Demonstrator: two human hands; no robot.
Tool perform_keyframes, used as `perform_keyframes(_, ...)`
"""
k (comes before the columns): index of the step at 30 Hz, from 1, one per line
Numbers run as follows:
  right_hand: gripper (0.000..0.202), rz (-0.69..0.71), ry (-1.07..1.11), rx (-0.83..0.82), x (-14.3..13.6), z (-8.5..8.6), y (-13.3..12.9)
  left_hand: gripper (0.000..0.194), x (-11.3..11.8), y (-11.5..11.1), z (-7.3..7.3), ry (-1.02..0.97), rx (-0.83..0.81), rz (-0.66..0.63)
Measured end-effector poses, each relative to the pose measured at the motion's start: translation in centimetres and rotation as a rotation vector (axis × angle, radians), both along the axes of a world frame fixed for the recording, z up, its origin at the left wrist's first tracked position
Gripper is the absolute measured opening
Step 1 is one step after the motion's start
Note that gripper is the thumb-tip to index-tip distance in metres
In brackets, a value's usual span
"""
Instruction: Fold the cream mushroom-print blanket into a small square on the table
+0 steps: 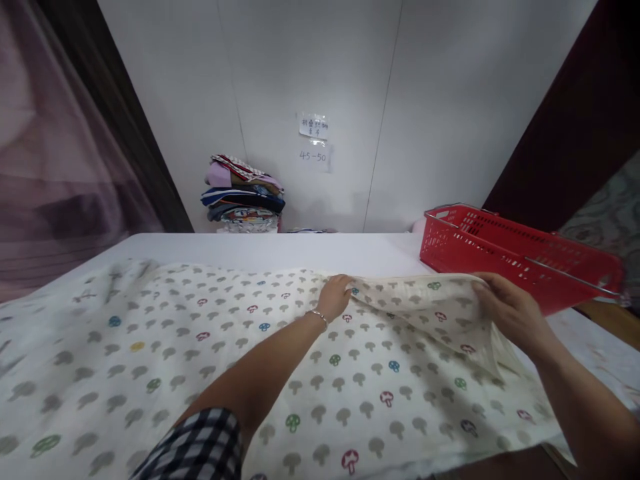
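A large cream cloth printed with grey mushrooms and a few red, blue, green and yellow ones lies spread over the table, some wrinkles at its left. My left hand, a thin bracelet at its wrist, is closed on the far edge of this cloth near the middle. Farther right, my right hand grips the same far edge at the corner, fingers closed over the fabric. Between both hands the edge is drawn fairly straight, and a flap sags in a fold below the right hand. The fingertips are partly hidden.
A red plastic basket with metal handles stands at the back right, close behind my right hand. Folded clothes are stacked at the back left by the wall. The white table ends at that wall, where two paper notes hang.
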State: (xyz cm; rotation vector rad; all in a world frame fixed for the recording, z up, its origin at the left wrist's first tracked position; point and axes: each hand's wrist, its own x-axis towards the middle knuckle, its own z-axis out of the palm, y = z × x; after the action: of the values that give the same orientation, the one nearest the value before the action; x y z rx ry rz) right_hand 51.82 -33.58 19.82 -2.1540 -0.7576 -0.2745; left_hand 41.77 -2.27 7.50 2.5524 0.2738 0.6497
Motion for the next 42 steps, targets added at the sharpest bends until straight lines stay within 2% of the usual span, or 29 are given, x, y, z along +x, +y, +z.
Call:
perform_keyframes(4, 0.036, -0.019, 0.009, 0.003, 0.1, -0.2, -0.2, 0.03, 1.2, 1.7, -0.6, 0.02, 0.144, -0.029)
perform_keyframes(9, 0.039, -0.045, 0.013, -0.012, -0.3, -0.2, -0.6, 0.024, 1.5, 2.3, -1.1, -0.082, 0.221, -0.008)
perform_keyframes(15, 0.037, -0.055, -0.022, -0.011, -0.4, -0.2, -1.0, 0.018, 2.8, 3.2, -0.9, -0.137, 0.125, -0.09)
perform_keyframes(23, 0.034, -0.034, -0.023, -0.009, 0.5, -0.2, -1.4, 0.011, 3.0, 3.0, 0.0, -0.008, 0.097, -0.144)
perform_keyframes(30, 0.035, -0.053, -0.024, 0.006, 0.8, -0.3, -1.2, 0.013, 2.4, 3.0, -0.5, -0.031, 0.103, -0.034)
perform_keyframes(38, 0.036, -0.065, -0.01, 0.02, 0.5, 0.3, -1.0, 0.007, 2.2, 3.4, -1.0, -0.069, 0.095, -0.103)
perform_keyframes(42, 0.034, -0.073, 0.004, 0.06, 0.0, 0.7, -0.8, 0.007, 2.6, 3.9, -0.6, -0.052, 0.071, -0.101)
